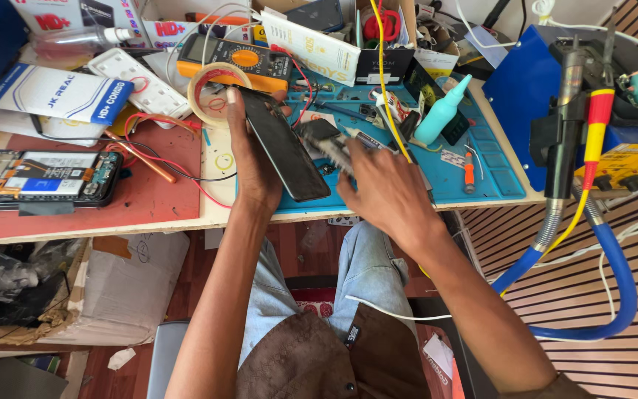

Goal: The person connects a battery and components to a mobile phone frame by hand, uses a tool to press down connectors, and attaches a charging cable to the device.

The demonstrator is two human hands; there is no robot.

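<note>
Left hand [254,159]: its grip was closed around a dark phone [283,144], fingers wrapped behind the long edge and the thumb side along it, holding the slab tilted above the desk [186,214].
Right hand [387,193]: it was blurred; the fingers reached toward a small dark part [324,144] just beside the phone's right edge. Whether that grip pinched the part or only touched it, I could not tell.
Phone's place: it sat over the left end of the blue work mat [481,181], between the two hands.
Behind the left hand: a roll of tape [214,92] lay near the fingertips, with an orange multimeter [234,59] beyond it.
Left of the hands: an opened phone body [38,177] rested on a red mat [149,188], well apart.
Right of the hands: a teal squeeze bottle [443,111] stood on the blue mat, and a yellow cable [385,74] ran down past the right hand's fingers.
</note>
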